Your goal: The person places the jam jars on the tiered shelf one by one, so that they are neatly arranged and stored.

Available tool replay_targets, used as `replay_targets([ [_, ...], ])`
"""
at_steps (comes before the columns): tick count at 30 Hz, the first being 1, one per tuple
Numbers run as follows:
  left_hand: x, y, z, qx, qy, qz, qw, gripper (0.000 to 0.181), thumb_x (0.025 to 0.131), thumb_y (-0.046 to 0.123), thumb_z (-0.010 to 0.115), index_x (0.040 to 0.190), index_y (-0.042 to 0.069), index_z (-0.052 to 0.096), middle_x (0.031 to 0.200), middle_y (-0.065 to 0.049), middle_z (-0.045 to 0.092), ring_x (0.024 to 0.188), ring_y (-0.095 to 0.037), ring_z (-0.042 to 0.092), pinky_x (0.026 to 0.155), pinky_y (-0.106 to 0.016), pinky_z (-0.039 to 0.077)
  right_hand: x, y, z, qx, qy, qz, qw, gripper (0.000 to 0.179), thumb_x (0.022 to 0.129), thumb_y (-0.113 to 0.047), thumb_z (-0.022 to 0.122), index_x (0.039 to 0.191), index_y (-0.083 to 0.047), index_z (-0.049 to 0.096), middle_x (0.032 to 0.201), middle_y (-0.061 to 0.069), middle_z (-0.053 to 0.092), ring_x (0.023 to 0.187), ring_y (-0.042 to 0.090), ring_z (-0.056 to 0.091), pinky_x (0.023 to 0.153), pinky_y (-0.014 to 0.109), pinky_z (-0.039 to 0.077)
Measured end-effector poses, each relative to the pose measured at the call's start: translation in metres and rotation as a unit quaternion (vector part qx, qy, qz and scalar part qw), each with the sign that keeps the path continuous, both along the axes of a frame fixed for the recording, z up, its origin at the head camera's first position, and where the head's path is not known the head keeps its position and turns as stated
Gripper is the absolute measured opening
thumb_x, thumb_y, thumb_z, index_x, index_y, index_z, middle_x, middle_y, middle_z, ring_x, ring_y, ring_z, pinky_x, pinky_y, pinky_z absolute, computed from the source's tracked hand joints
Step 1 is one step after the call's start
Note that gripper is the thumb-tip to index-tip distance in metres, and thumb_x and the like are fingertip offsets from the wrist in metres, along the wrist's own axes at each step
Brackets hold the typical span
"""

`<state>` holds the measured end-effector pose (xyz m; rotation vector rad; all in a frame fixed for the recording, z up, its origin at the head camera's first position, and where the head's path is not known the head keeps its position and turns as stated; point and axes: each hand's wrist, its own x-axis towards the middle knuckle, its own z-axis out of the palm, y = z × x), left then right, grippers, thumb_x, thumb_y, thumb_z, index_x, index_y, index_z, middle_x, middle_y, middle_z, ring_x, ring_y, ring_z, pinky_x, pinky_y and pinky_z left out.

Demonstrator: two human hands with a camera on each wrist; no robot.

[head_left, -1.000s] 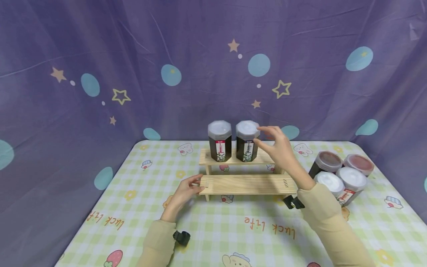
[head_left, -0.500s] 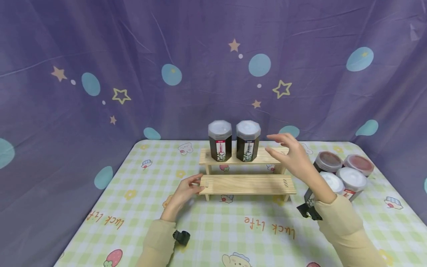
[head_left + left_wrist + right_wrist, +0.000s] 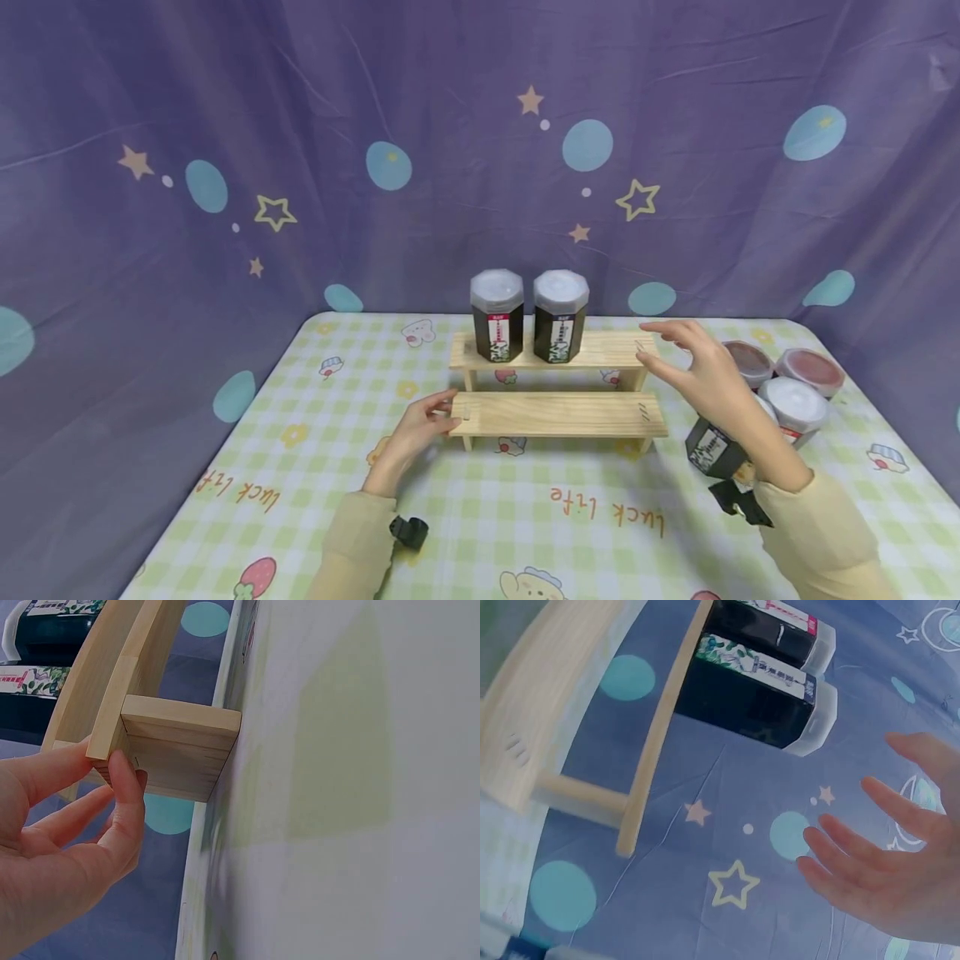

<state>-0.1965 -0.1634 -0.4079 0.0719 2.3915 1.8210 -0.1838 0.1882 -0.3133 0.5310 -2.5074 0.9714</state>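
A two-tier wooden rack [image 3: 555, 414] stands on the table. On its upper tier sit two dark octagonal jars with whitish lids: one with a red-topped label [image 3: 498, 325] at the left, one with a dark-topped label [image 3: 561, 327] beside it. My left hand [image 3: 415, 427] pinches the left end of the lower board between thumb and fingers, as the left wrist view also shows at the board's corner [image 3: 112, 712]. My right hand [image 3: 701, 371] is in the air past the rack's right end, fingers spread and holding nothing; the right wrist view shows the hand [image 3: 900, 855] apart from both jars.
At the right stand several more jars, among them one with a white lid [image 3: 795, 402], one with a reddish lid [image 3: 810, 372] and one with a brown lid [image 3: 748, 360]. My right forearm partly covers them. A purple curtain [image 3: 450, 233] hangs behind the checked tablecloth [image 3: 480, 533].
My right hand has moved right and slightly down, away from the dark-topped-label jar on the upper tier toward the jars at the right. The left hand has stayed on the board.
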Motion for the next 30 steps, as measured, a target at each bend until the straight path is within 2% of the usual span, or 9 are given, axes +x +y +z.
replay_targets([
  [3,-0.003,-0.001,-0.004,0.0,0.001,-0.002,1.0,0.05,0.078,-0.006,0.058,0.126,-0.009,0.041,0.103,-0.024,0.052,0.065,-0.012,0.053,0.07,-0.048,0.049,0.004,0.007,-0.005,0.009,0.004,-0.004,0.9999,0.037,0.083,-0.021,0.062,0.116,-0.004,0.055,0.109,0.015,0.051,0.098,0.031,0.047,0.078,0.051,0.039],
  [9,-0.016,-0.007,-0.023,0.007,-0.004,0.011,0.9999,0.051,0.077,-0.004,0.061,0.126,-0.004,0.045,0.101,-0.019,0.053,0.063,-0.012,0.053,0.066,-0.044,0.051,0.008,0.022,-0.017,0.024,0.024,-0.019,0.9992,0.036,0.081,-0.017,0.064,0.114,-0.003,0.056,0.107,0.017,0.052,0.094,0.031,0.048,0.075,0.05,0.039],
  [11,-0.018,-0.007,-0.026,0.007,-0.003,0.014,0.9999,0.051,0.077,-0.004,0.061,0.126,-0.003,0.046,0.101,-0.018,0.053,0.063,-0.012,0.054,0.065,-0.041,0.051,0.009,0.027,-0.02,0.03,0.028,-0.027,0.9988,0.036,0.081,-0.016,0.064,0.114,-0.003,0.056,0.107,0.017,0.053,0.093,0.03,0.048,0.073,0.048,0.039],
  [16,-0.018,-0.006,-0.028,0.007,0.001,0.016,0.9998,0.051,0.077,-0.005,0.06,0.126,-0.003,0.046,0.099,-0.017,0.052,0.064,-0.012,0.054,0.064,-0.039,0.052,0.015,0.036,-0.025,0.039,0.013,-0.045,0.9982,0.039,0.081,-0.019,0.064,0.116,-0.003,0.056,0.106,0.018,0.052,0.09,0.028,0.046,0.07,0.048,0.039],
  [23,-0.017,-0.004,-0.028,-0.004,0.002,0.021,0.9998,0.05,0.077,-0.004,0.061,0.125,-0.002,0.047,0.098,-0.016,0.053,0.064,-0.011,0.052,0.063,-0.035,0.051,0.023,0.05,-0.03,0.032,-0.042,-0.057,0.997,0.043,0.083,-0.024,0.061,0.118,-0.001,0.052,0.114,0.023,0.046,0.103,0.041,0.043,0.078,0.057,0.035],
  [30,-0.016,-0.004,-0.028,-0.004,0.002,0.025,0.9997,0.05,0.077,-0.004,0.061,0.125,-0.002,0.048,0.098,-0.016,0.053,0.064,-0.011,0.052,0.063,-0.036,0.051,0.028,0.06,-0.036,0.027,-0.051,-0.058,0.9967,0.042,0.083,-0.023,0.061,0.117,0.002,0.052,0.116,0.025,0.045,0.106,0.045,0.039,0.079,0.059,0.033],
])
